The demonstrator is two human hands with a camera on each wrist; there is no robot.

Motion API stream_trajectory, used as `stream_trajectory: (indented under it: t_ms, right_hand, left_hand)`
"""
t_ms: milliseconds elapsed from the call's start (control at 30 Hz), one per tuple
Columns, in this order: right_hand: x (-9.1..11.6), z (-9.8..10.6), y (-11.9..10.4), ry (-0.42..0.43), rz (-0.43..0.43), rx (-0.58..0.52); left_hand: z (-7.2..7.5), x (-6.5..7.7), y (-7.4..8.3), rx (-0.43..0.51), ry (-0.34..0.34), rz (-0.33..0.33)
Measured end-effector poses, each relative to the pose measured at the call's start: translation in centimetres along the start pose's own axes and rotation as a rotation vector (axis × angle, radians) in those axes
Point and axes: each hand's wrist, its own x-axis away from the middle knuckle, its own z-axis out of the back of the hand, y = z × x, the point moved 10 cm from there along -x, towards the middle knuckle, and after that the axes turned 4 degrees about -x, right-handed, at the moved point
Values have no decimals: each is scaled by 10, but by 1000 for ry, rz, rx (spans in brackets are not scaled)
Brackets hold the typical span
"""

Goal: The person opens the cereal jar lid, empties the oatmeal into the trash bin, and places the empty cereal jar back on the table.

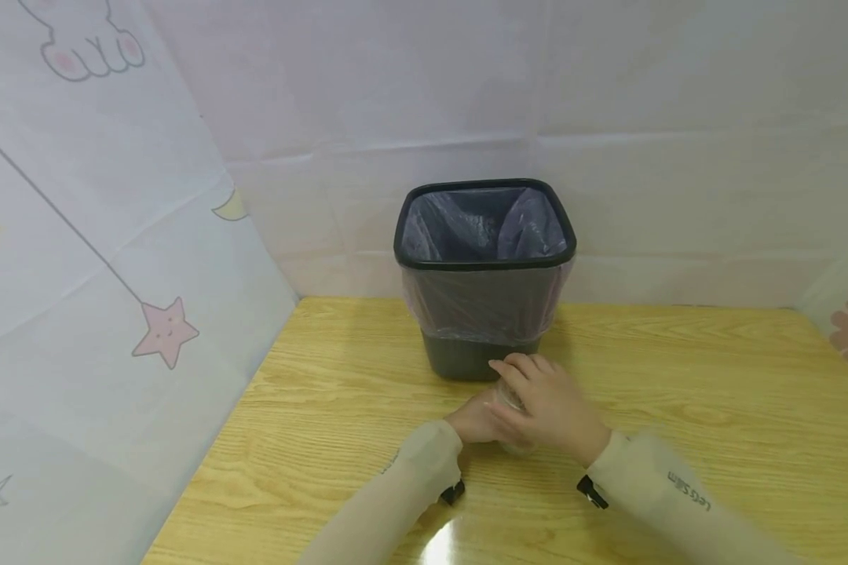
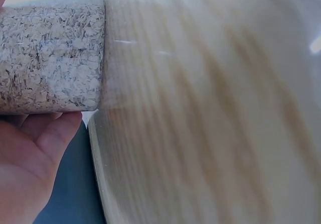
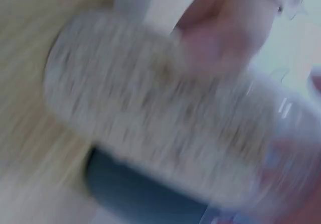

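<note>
Both hands meet at a clear jar [image 1: 514, 397] in front of the bin, mostly covered by fingers in the head view. Dry beige flakes with dark specks fill much of it; their exact kind is unclear. My left hand [image 1: 475, 417] grips the jar's side, and the left wrist view shows its fingers [image 2: 61, 133] along the jar's lower edge. Over the other end curls my right hand [image 1: 557, 410], thumb and fingers round it. Seen from the right wrist, the jar [image 3: 145, 108] is tilted and blurred, with an unfilled see-through end at right.
A dark grey waste bin [image 1: 486, 265] with a thin see-through liner stands upright just beyond the hands. The wood-grain table [image 1: 678, 369] spreads around it. Pale printed sheeting [image 1: 311, 157] hangs behind and at both sides.
</note>
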Motion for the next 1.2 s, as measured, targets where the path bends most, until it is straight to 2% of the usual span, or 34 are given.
stream_trajectory:
  t_ms: [100, 200, 267, 400, 500, 633, 700, 767, 900, 967, 1067, 1200]
  right_hand:
    - [1, 3, -3, 75, -95, 74]
    - [2, 4, -7, 148, -132, 134]
    - [3, 5, -9, 197, -128, 155]
    - [5, 7, -12, 272, -78, 155]
    - [5, 8, -12, 288, -26, 128]
    - [3, 8, -11, 259, 70, 58]
    - [2, 8, -11, 234, 127, 9]
    - [2, 7, -10, 209, 181, -44]
    - [0, 6, -9, 150, 258, -124]
    - [-1, 5, -7, 114, 276, -150]
    - [-4, 1, -3, 32, 250, -207]
    - [-6, -6, 6, -73, 163, -279]
  left_hand:
    - [4, 1, -3, -84, 29, 42]
    - [6, 3, -8, -91, 56, 100]
    - [7, 3, -10, -87, 60, 116]
    - [5, 2, -9, -150, 42, 97]
    - [4, 0, -5, -224, 21, 46]
    - [1, -3, 4, -255, -4, -66]
    - [1, -3, 7, -207, -7, -104]
    - [1, -4, 6, -138, -6, -111]
    - [-1, -4, -1, 57, -9, -58]
    - [-2, -4, -4, 125, -13, -23]
    - [-3, -2, -8, 164, -14, 23]
    - [-4, 0, -9, 147, -9, 52]
